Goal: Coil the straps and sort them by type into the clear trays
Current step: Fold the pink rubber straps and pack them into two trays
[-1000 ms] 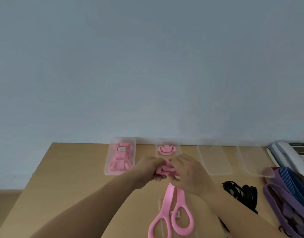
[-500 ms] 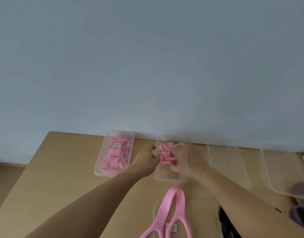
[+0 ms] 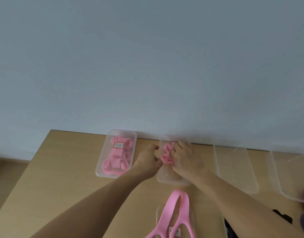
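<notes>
Head view: coiled pink strap (image 3: 167, 156) inside tray rim (image 3: 171, 181)

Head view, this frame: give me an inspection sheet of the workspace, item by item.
Surface: light wooden table, set against a wall.
Job's things: clear tray at far left holds several coiled pink straps and a label; second tray is receiving a pink coil; two more trays to the right look empty; uncoiled pink strap lies near the front edge.
Clutter: dark straps and something purple at the right edge, cut off.
Hands: left hand and right hand both pinch the pink coil over the second tray.
Cables: nothing seen.
Surroundings: plain pale blue-grey wall.
</notes>
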A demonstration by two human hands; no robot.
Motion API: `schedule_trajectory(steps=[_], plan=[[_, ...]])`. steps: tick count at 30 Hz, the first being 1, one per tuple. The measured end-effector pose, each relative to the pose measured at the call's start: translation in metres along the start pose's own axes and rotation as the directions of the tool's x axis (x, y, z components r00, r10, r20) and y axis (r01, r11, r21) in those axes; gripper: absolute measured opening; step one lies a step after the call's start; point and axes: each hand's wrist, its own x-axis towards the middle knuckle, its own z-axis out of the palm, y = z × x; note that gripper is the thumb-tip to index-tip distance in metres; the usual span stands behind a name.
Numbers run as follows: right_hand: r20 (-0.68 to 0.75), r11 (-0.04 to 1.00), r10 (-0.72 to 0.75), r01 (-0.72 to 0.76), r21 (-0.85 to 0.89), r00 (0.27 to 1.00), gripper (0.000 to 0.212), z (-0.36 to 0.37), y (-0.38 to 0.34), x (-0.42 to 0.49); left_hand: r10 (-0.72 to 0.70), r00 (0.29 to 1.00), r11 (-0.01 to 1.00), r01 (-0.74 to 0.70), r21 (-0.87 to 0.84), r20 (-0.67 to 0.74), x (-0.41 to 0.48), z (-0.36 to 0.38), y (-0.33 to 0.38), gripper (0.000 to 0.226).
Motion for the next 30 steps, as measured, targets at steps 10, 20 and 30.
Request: schedule_trajectory(steps=[10,20,30], plan=[[0.015,0.994,-0.017,0.019,-0.107,1.000,0.046,-0.004,0.003,0.001,-0.012,1.000,1.000,0.012,-0.020,0.007,0.000,0.002,-0.001,0.052],[-0.066,0.994,-0.036,0.042,0.102,0.997,0.057,0.004,0.011,-0.005,-0.002,0.999,1.000,0.001,0.015,0.055,0.003,-0.003,0.005,0.052],[-0.025,0.971,0.157,-0.150,0.184,0.987,0.022,0.003,0.017,-0.013,0.621,0.783,0.507,-0.441,0.741,0.042,-0.006,0.003,0.011,0.025]])
